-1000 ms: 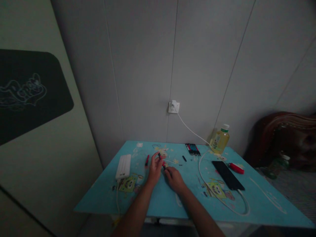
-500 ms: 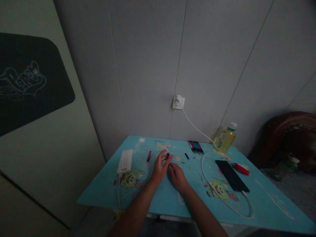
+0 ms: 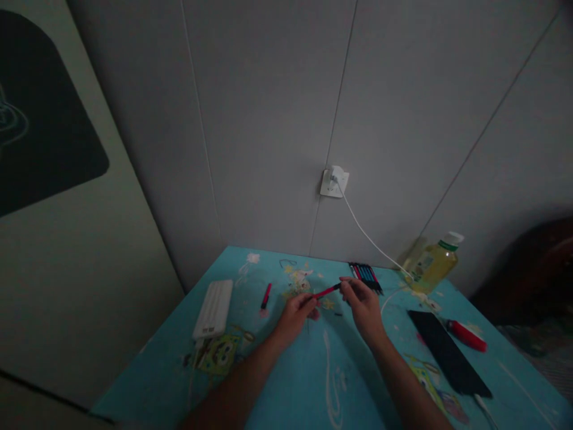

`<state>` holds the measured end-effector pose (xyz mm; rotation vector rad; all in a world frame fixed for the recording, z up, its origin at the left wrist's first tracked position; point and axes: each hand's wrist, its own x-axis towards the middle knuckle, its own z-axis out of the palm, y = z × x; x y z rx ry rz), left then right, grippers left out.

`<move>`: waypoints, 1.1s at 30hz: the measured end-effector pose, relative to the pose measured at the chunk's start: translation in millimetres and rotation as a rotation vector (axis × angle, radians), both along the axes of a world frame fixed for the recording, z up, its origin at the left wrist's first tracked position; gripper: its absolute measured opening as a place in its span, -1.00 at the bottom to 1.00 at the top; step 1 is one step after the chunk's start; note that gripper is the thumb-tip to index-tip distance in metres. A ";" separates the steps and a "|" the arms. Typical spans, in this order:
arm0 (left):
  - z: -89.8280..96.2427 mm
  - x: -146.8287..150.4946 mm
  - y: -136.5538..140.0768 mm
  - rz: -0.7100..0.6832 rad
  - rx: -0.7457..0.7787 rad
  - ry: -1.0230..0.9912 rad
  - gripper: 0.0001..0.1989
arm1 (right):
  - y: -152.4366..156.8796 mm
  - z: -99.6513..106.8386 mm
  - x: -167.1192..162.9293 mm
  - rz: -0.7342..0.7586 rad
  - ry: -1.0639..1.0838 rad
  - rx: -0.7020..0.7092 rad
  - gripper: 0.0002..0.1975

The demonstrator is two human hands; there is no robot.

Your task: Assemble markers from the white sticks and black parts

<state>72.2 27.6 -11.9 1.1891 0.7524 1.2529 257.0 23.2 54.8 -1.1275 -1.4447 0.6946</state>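
My left hand [image 3: 298, 315] is closed on the red barrel of a slim pen [image 3: 326, 292], held just above the table. At the pen's black right end, my right hand [image 3: 360, 301] pinches with thumb and fingers. Whether that black end is a separate cap cannot be made out. A small black piece [image 3: 338, 314] lies on the blue table below the pen. To the left of my hands rests a red and black pen part [image 3: 266, 296]. Behind my right hand is a row of several pens [image 3: 366, 276], partly covered by it.
On the blue cartoon-print table [image 3: 286, 388], a white power bank [image 3: 213, 309] lies left. A black phone [image 3: 447, 352], a red object [image 3: 466, 335] and a bottle of yellow liquid [image 3: 432, 263] are right. A white cable [image 3: 364, 233] runs from the wall socket [image 3: 333, 182].
My right hand has moved right and up to the pen's black end. The red pen now shows between both hands. A black piece that lay near the pen row is no longer seen there.
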 end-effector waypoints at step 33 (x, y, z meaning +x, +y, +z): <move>17.2 2.8 -53.7 -0.176 0.370 0.358 -0.77 | -13.8 -27.0 -4.2 0.034 0.162 -0.257 -0.53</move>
